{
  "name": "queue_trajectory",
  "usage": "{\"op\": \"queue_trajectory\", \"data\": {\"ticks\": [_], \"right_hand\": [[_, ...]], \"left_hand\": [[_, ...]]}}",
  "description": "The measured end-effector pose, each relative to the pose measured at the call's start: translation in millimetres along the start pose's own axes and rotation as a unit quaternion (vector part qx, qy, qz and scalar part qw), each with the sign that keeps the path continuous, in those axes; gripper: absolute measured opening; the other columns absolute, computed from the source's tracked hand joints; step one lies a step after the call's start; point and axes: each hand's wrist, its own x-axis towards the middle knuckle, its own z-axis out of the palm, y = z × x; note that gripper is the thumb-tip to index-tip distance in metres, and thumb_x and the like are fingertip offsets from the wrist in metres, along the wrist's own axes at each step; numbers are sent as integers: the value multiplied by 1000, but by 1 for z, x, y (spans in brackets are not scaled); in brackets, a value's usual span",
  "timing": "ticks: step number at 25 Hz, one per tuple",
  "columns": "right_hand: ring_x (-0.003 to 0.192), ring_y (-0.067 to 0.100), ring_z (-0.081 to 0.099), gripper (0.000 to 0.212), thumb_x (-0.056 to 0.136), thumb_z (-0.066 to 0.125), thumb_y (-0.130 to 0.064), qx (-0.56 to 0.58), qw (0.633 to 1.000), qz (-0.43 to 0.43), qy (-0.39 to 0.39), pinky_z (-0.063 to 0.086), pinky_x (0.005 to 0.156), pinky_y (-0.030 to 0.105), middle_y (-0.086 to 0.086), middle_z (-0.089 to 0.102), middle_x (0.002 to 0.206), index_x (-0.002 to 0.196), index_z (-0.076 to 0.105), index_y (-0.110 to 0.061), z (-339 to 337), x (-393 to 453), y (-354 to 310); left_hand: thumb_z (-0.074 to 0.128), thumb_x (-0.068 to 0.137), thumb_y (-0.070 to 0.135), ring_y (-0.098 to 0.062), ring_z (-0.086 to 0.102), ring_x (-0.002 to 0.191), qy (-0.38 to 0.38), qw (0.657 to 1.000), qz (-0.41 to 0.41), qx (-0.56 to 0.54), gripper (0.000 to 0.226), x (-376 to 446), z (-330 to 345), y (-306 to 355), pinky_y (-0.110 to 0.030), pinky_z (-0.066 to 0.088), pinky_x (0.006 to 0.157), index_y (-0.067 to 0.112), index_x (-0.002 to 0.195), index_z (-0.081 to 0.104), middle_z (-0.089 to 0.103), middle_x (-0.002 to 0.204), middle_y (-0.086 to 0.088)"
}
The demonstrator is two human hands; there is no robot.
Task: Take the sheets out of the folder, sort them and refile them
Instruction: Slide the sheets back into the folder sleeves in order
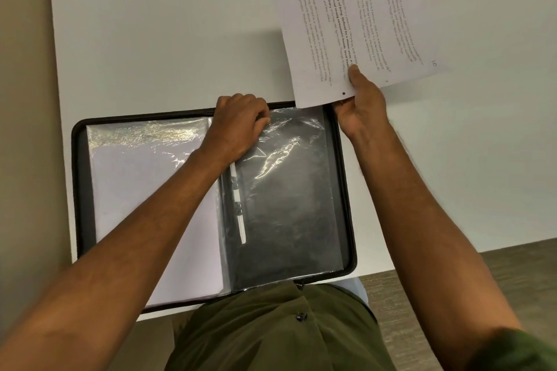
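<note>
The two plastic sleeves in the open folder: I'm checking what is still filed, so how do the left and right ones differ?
The left sleeve holds white sheets and lies flat; the right sleeve looks empty, the dark cover showing through. The left hand pinches the right sleeve's top edge; the left sleeve is only crossed by the forearm. The right hand holds a printed sheet above the right sleeve. Both are clear, glossy and crinkled.

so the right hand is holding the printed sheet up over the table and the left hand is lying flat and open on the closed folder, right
Not quite: the folder lies open. The head view shows its plastic sleeves spread out, and the left hand pinches the top edge of one. The right hand does hold the printed sheet over the table.
</note>
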Motion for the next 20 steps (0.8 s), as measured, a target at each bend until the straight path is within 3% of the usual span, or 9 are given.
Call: {"op": "queue_trajectory", "data": {"ticks": [3, 8, 13, 18, 20], "right_hand": [[115, 33, 71, 42, 94, 73, -3, -24, 999, -23, 1, 61, 92, 53, 18, 72, 127, 135, 62, 0, 9, 14, 1], [112, 33, 72, 48, 88, 80, -1, -92, 994, -65, 4, 60, 93, 57, 17, 73, 124, 133, 63, 0, 26, 28, 12], [113, 29, 73, 45, 91, 77, -1, -224, 964, -115, -84, 58, 99, 51, 15, 72, 126, 133, 61, -3, 25, 32, 26], [113, 30, 73, 48, 91, 79, -9, -313, 931, -84, -169, 60, 96, 52, 12, 73, 127, 135, 60, -7, 17, 35, 23], [114, 30, 73, 46, 92, 78, -9, -332, 920, -72, -194, 60, 95, 53, 11, 74, 127, 134, 60, -10, 15, 36, 19]], "left_hand": [[57, 104, 26, -23, 59, 93, -5, 1000, 6, -16, 15, -1, 4, -1, -44, 47, 89, 20, 101, 70, 70, 96, 1], [53, 105, 23, -23, 55, 85, 16, 1000, 9, -13, 17, -7, 7, -3, -42, 46, 78, 18, 99, 68, 69, 89, 1], [49, 107, 28, -25, 57, 85, 20, 1000, -13, 1, 20, -5, 8, -2, -45, 48, 80, 17, 105, 67, 70, 91, 0], [51, 106, 26, -26, 58, 80, 49, 998, -19, -21, 20, -7, 6, 2, -46, 50, 75, 13, 102, 65, 67, 85, -4], [53, 106, 26, -27, 59, 79, 65, 998, -18, -2, 20, -7, 6, 4, -48, 50, 80, 12, 100, 66, 67, 85, -4]]}}
